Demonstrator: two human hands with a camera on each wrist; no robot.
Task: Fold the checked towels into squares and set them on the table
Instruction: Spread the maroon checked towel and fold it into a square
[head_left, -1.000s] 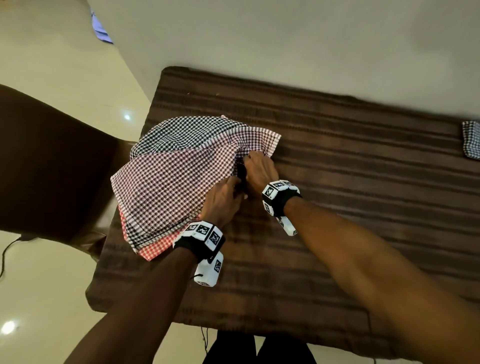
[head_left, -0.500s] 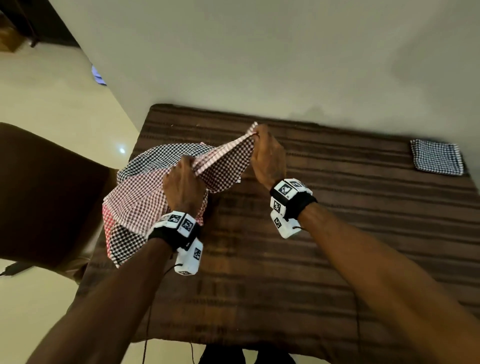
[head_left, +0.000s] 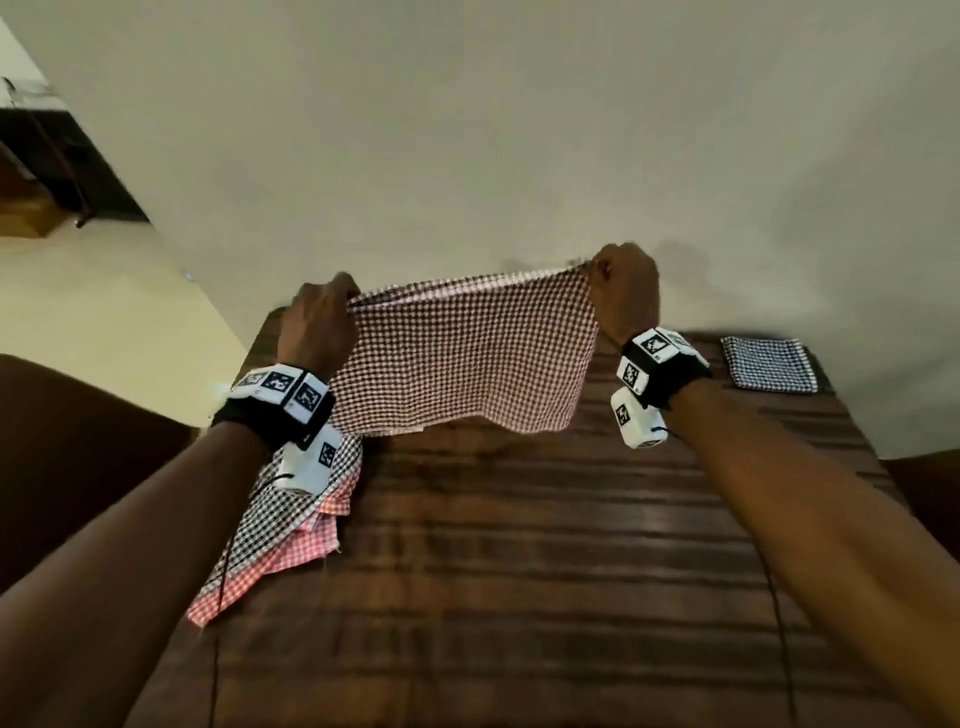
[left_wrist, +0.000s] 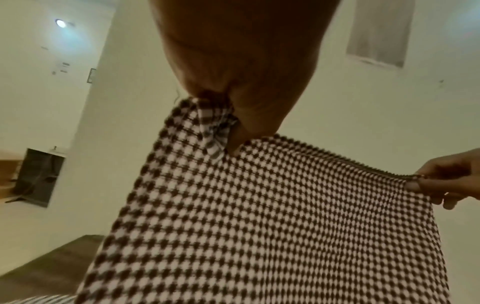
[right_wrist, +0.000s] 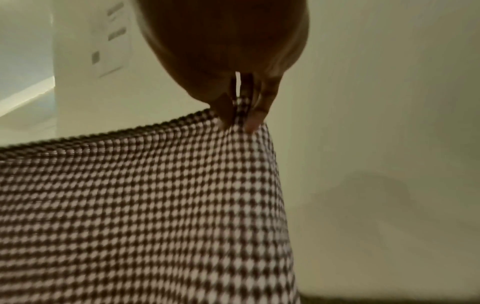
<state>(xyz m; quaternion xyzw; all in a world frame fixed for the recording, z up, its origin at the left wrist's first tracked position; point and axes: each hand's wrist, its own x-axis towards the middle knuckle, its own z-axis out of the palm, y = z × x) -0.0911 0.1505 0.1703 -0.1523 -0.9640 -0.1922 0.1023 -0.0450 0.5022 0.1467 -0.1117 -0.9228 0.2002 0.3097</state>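
Observation:
A brown-and-white checked towel (head_left: 462, 358) hangs spread in the air above the far part of the table (head_left: 519, 571). My left hand (head_left: 324, 317) pinches its upper left corner and my right hand (head_left: 621, 291) pinches its upper right corner, so the top edge is stretched taut. The left wrist view shows my thumb and fingers bunched on the towel (left_wrist: 259, 226) corner; the right wrist view shows fingertips (right_wrist: 253, 121) clamped on the towel (right_wrist: 142, 195) edge. A pile of unfolded checked towels (head_left: 280, 530), black and red, lies at the table's left edge.
A folded black-and-white checked towel (head_left: 769, 364) lies at the far right corner of the brown striped table. A pale wall (head_left: 467, 130) stands right behind the table. A dark brown chair (head_left: 78, 457) is at the left, over a cream floor.
Both hands have lifted the brown checked towel off the pile and moved apart, spreading it flat in the air. The head view has tilted up toward the wall.

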